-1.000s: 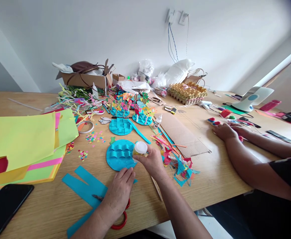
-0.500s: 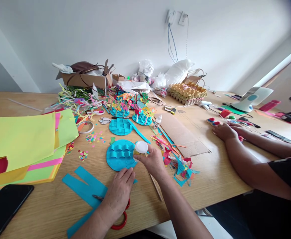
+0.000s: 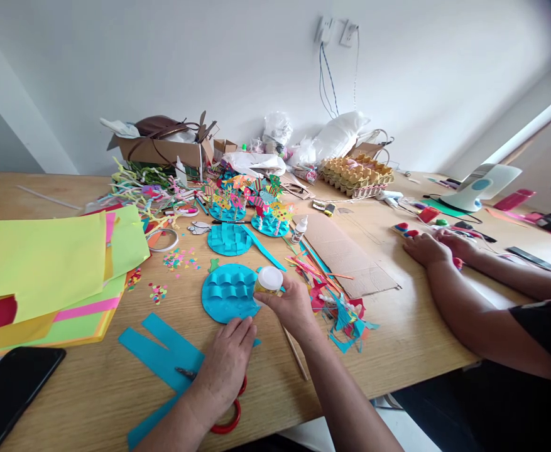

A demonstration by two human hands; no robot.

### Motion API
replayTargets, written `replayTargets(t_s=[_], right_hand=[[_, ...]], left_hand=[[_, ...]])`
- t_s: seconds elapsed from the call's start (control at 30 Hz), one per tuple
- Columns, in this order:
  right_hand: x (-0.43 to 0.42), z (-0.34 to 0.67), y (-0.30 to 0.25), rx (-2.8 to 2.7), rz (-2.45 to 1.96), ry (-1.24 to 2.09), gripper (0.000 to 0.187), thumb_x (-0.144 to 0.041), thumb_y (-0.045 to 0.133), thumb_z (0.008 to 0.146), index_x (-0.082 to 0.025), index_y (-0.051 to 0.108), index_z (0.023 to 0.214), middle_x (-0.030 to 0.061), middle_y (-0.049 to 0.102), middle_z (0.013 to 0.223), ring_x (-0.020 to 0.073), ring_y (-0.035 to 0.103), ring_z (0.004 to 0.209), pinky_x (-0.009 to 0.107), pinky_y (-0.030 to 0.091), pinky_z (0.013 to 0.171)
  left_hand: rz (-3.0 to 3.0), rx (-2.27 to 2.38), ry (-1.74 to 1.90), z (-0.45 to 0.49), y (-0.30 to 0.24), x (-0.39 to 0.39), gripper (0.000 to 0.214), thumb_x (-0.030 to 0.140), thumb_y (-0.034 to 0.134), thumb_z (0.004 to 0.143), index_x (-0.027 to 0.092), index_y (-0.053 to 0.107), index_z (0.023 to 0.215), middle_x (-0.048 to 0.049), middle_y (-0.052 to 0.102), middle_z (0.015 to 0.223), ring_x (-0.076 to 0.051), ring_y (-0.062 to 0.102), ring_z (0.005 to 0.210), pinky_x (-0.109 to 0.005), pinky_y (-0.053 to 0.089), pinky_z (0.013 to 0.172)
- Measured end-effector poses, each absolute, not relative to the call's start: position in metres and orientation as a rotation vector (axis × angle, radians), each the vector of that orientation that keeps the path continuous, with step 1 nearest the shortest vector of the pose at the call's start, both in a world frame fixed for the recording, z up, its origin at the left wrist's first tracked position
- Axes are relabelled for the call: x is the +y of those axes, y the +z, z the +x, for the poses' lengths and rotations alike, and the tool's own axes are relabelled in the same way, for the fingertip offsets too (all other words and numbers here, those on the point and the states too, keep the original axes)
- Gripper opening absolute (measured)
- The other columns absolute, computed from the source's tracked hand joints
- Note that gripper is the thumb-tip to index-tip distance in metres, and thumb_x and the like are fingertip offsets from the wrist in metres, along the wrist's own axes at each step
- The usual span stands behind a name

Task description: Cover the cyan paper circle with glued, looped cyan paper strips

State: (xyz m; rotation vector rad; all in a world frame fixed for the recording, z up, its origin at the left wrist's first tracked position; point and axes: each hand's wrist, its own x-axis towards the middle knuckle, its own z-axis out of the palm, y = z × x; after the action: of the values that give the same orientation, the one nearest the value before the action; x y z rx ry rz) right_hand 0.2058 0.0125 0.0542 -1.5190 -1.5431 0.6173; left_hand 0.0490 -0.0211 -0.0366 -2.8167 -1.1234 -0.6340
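Note:
My right hand [image 3: 290,306] is closed round a small glue bottle [image 3: 266,282] with a white cap, held at the right edge of a blue paper disc [image 3: 229,292] with folded wave strips. My left hand [image 3: 225,364] lies flat, fingers stretched out, on the table over red-handled scissors [image 3: 228,422] and a blue paper strip [image 3: 162,353], its fingertips near the disc's lower edge.
Another person's arms and hands [image 3: 428,248] rest on the table at right. Yellow and green paper sheets [image 3: 44,263] lie at left, a black phone [image 3: 6,392] at the near left corner. Finished paper crafts [image 3: 251,204], a cardboard box [image 3: 162,150], egg trays [image 3: 355,172] and cardboard [image 3: 345,254] sit further back.

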Motion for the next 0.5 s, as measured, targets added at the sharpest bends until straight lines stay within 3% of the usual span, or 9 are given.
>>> replayTargets(t_s=[0.5], right_hand=[[0.0149, 0.2030, 0.0530, -1.541, -1.489, 0.645, 0.019, -0.030, 0.070, 0.061, -0.019, 0.066, 0.076, -0.0024, 0.067, 0.072, 0.0180, 0.059, 0.068, 0.025, 0.043, 0.062]], left_hand=[[-2.762, -1.063, -0.534, 0.0504, -0.0300, -0.0209, 0.037, 0.005, 0.030, 0.084, 0.010, 0.059, 0.106, -0.0096, 0.062, 0.113, -0.023, 0.057, 0.100, -0.039, 0.050, 0.084]])
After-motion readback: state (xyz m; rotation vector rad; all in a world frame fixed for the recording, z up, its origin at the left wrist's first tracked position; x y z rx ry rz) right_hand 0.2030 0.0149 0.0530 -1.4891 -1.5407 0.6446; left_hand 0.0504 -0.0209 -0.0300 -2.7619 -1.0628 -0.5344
